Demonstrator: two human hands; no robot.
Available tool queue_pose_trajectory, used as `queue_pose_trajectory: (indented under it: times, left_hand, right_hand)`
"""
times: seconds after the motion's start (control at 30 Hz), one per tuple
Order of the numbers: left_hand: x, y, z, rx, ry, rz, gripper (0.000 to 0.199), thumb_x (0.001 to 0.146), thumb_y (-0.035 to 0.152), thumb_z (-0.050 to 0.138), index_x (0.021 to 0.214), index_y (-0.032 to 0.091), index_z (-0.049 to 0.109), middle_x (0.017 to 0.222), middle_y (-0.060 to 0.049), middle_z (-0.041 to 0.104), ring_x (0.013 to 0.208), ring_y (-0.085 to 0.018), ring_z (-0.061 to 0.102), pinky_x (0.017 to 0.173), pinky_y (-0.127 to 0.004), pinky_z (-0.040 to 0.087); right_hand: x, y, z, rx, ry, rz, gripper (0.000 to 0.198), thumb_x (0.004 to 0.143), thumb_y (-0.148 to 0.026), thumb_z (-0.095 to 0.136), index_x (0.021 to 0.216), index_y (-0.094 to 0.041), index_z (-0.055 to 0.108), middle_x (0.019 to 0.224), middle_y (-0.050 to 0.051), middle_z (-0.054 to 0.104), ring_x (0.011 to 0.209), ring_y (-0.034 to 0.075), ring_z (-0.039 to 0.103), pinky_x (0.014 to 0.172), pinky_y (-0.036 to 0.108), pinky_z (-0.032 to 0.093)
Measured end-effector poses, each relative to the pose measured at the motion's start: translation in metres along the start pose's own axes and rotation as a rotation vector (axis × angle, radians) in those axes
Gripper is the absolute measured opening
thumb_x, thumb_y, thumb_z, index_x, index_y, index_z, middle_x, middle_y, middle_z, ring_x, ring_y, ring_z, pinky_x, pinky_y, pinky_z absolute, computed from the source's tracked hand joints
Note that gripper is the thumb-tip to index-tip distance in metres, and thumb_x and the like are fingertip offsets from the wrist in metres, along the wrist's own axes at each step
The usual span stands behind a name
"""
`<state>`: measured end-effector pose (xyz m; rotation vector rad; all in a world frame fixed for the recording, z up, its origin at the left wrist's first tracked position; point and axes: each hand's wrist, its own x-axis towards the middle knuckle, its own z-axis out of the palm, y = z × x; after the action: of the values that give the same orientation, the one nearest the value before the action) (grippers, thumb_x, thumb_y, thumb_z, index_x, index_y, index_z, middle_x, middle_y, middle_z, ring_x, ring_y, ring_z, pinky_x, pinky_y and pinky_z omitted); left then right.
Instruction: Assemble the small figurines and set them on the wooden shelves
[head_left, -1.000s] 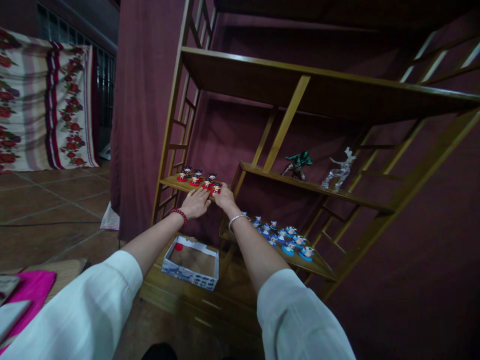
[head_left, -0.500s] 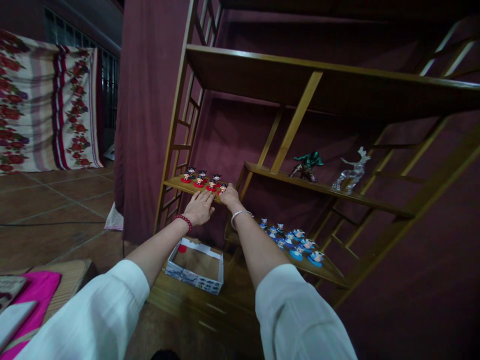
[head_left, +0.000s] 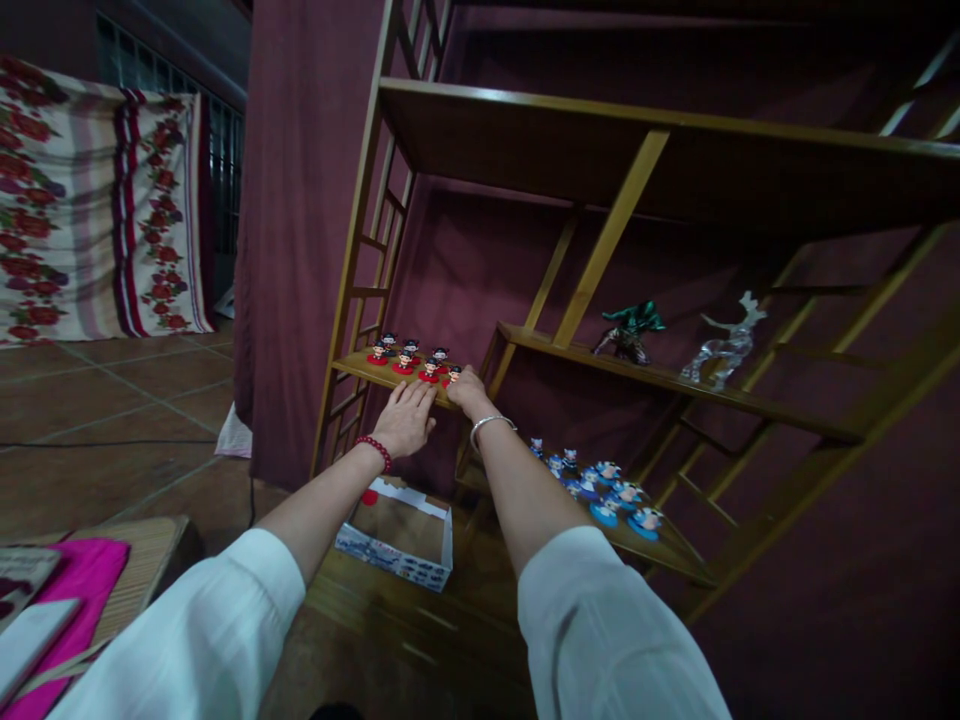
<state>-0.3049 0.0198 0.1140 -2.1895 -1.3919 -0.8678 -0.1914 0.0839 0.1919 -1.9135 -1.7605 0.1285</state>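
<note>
Several small figurines (head_left: 405, 361) with dark hair and red bases stand in two rows on the left wooden shelf (head_left: 352, 366). At the right end of the front row, my right hand (head_left: 470, 391) has its fingers closed on one figurine (head_left: 454, 376), whose base is partly hidden by them. My left hand (head_left: 406, 418) lies with its fingers stretched out at the shelf's front edge, just in front of the figurines, and holds nothing.
Below stands an open cardboard box (head_left: 394, 545) with a red round piece inside. Several blue figurines (head_left: 589, 483) occupy the lower right shelf. On the middle shelf are a green-and-bronze statue (head_left: 631, 330) and a clear deer figure (head_left: 725, 345). A slanted post (head_left: 611, 240) rises between the shelves.
The view has shifted slightly, so the shelf's right side sits a little further right. Both hands stay in nearly the same place at the shelf, the right still at the end figurine.
</note>
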Motion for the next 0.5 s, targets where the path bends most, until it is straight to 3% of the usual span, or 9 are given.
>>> queue_pose_trajectory:
  times: [0.37,0.5]
  left_hand:
    - [-0.001,0.000,0.002,-0.003,0.002,-0.001,0.052,0.082,0.028,0.040,0.130,0.010,0.034,0.138,-0.013,0.037,0.130,-0.022,0.025,0.109,-0.041,0.011]
    - [-0.001,0.001,0.002,0.002,0.006,-0.012,0.052,0.081,0.027,0.040,0.129,0.009,0.035,0.138,-0.013,0.036,0.130,-0.022,0.025,0.109,-0.040,0.010]
  right_hand:
    - [-0.006,0.004,0.002,0.008,0.047,-0.049,0.083,0.074,-0.024,0.056,0.139,-0.004,0.008,0.127,0.019,0.047,0.117,0.027,0.045,0.096,0.035,0.037]
    - [-0.013,0.009,0.010,0.018,0.163,-0.110,0.080,0.074,-0.018,0.053,0.140,-0.006,0.008,0.124,0.019,0.049,0.116,0.028,0.045,0.095,0.036,0.037]
